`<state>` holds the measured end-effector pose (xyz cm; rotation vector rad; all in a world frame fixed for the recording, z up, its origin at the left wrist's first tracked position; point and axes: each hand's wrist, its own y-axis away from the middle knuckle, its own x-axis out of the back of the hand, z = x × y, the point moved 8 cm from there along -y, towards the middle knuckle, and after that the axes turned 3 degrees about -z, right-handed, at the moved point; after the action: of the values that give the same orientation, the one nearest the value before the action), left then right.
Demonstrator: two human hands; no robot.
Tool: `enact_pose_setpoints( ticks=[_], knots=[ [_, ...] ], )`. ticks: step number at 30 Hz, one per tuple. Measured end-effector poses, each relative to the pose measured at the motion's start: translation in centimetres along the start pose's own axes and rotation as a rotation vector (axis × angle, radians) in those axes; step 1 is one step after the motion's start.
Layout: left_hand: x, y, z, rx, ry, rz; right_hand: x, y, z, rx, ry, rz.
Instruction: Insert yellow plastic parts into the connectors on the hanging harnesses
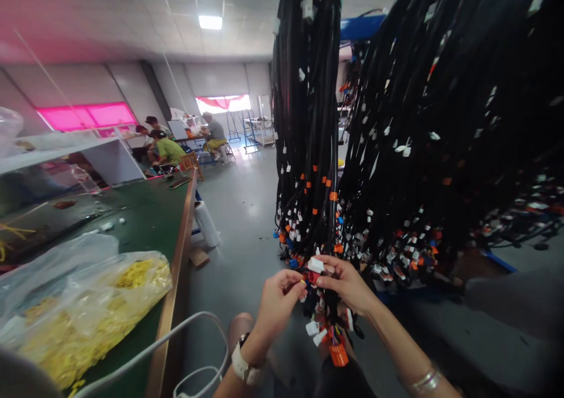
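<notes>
Thick bundles of black wire harnesses [308,128] hang in front of me, their lower ends full of white, orange, red and blue connectors. My right hand [346,283] is closed around a white connector [316,264] at the bottom of one bundle. My left hand [279,295] is pinched on a small yellow piece [302,282] right beside a red connector [312,277]. Both hands meet at the bundle's lower end. More connectors [337,351] dangle below the hands. A white watch sits on my left wrist, a bangle on my right.
A green-topped workbench [150,222] runs along the left, with a clear plastic bag of yellow parts [88,310] and a white cable [176,333]. A white roll [207,225] stands on the grey floor. Several people [167,148] sit at tables far back. More harnesses [440,140] hang at right.
</notes>
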<state>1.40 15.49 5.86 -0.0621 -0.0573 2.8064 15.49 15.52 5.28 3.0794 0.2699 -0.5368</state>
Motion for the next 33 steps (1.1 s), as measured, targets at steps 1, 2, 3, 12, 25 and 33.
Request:
enact_pose_setpoints(
  ticks=[1,2,3,12,25,33],
  knots=[
    [0.0,0.0,-0.1,0.022,0.022,0.000,0.2,0.0,0.2,-0.012,-0.004,0.003],
    [0.0,0.0,-0.2,0.044,0.045,-0.004,0.4,0.0,0.3,-0.026,-0.007,0.004],
    [0.0,0.1,-0.3,0.067,0.070,-0.011,0.6,0.0,0.4,-0.040,-0.006,0.002],
    [-0.8,0.3,-0.1,0.044,0.115,-0.020,-0.4,0.0,-0.4,-0.101,0.032,-0.183],
    [-0.4,0.3,0.3,-0.039,0.075,0.032,-1.4,-0.5,0.2,-0.120,-0.010,-0.223],
    [-0.5,0.3,0.2,0.015,0.093,-0.001,-1.5,-0.3,0.4,-0.163,0.049,-0.211]
  ],
)
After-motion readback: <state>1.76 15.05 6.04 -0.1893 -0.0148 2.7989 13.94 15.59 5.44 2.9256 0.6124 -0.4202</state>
